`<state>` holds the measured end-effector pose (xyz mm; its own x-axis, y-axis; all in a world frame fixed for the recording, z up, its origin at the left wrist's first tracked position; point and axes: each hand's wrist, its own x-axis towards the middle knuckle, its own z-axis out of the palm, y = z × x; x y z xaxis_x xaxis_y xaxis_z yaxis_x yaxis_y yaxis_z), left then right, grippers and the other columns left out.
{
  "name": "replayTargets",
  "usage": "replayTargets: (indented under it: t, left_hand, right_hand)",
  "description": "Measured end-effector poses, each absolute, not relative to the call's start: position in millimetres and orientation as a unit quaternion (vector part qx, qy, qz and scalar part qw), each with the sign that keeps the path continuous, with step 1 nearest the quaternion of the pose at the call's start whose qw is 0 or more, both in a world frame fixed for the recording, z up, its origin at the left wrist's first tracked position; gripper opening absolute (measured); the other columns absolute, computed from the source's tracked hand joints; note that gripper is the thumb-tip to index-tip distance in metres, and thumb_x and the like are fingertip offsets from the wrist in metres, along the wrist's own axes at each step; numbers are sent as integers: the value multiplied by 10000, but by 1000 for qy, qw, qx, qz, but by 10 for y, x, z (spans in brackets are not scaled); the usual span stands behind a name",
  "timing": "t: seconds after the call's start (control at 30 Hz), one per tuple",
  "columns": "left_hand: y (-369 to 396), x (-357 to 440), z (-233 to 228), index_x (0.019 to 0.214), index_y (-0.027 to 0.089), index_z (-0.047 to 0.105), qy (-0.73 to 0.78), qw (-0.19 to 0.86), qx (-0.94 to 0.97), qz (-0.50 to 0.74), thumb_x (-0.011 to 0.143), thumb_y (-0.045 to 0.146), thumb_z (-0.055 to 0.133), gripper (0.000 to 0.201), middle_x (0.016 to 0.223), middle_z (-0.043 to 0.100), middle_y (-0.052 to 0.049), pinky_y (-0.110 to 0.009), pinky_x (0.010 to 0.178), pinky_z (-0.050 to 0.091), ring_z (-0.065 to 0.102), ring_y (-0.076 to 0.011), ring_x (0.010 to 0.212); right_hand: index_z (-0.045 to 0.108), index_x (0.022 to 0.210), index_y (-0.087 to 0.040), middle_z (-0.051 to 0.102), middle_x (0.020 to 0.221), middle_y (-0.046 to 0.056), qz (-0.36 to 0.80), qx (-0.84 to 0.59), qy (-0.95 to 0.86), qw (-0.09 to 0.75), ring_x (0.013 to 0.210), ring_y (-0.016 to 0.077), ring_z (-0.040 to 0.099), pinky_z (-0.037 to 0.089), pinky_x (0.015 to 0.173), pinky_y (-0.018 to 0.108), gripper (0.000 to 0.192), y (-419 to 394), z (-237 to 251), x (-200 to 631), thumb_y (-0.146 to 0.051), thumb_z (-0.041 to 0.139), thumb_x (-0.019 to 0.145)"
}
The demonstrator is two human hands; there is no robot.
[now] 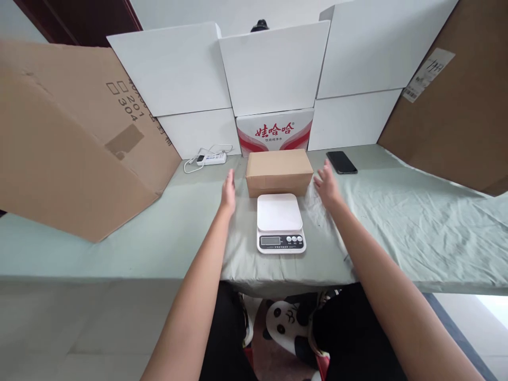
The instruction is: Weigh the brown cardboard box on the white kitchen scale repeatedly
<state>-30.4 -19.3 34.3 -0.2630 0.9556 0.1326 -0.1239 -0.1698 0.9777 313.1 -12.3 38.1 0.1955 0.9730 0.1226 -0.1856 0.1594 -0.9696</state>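
Reaching forward over the cloth-covered table, both bare hands flank a small closed cardboard box that sits just behind a white digital kitchen scale. The left hand hovers near the box's left end, palm turned inward, fingers straight and held together, not touching the cardboard. The right hand is at the box's right end, fingers loosely spread and slightly curled, its fingertips very close to the corner; whether they make contact I cannot tell. Neither hand grips anything.

The box lies flat, long side toward the person, lid shut, between the two palms. It looks like plain corrugated board: stiff on its faces, dry and not slippery, probably light for its size, though its contents are hidden. The short end walls, where the hands already face, seem the natural place to press and lift; the top flap could give under a hard squeeze.

Behind the box stands a red-and-white printed carton leaning against a wall of white boards. To the box's right a dark smartphone lies flat on the cloth; to its left, a white power strip with a looped cord. Large brown cardboard sheets stand well apart on either side.
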Motion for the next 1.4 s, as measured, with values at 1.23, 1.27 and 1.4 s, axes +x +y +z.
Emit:
replayTargets:
  t: [1.23, 1.27, 1.4]
  left_hand:
    - [-1154, -45, 702, 1572, 272, 684, 382, 393, 582, 601, 1019, 859, 540, 819, 1716, 661, -108, -525, 1424, 397, 456, -377, 1735]
    - [-1284, -45, 693, 1582, 271, 677, 385, 393, 581, 600, 1027, 858, 525, 822, 1709, 666, -115, -534, 1424, 395, 460, -379, 1732]
    - [-1727, -30, 659, 1597, 282, 669, 403, 391, 593, 577, 1044, 846, 506, 807, 1684, 681, -132, -544, 1427, 388, 453, -380, 1734]
  right_hand:
    - [524, 1572, -403, 563, 1735, 25, 387, -401, -535, 635, 1684, 375, 465, 386, 1433, 633, 743, -969, 673, 2728, -603, 703, 879]
    - [513, 1576, -396, 563, 1727, 39, 390, -410, -531, 630, 1673, 385, 476, 407, 1418, 643, 749, -1080, 640, 2730, -609, 704, 884]
    - [479, 1640, -420, 526, 1776, 36, 393, -418, -530, 624, 1706, 381, 455, 383, 1441, 650, 786, -1506, 540, 2729, -641, 716, 924]
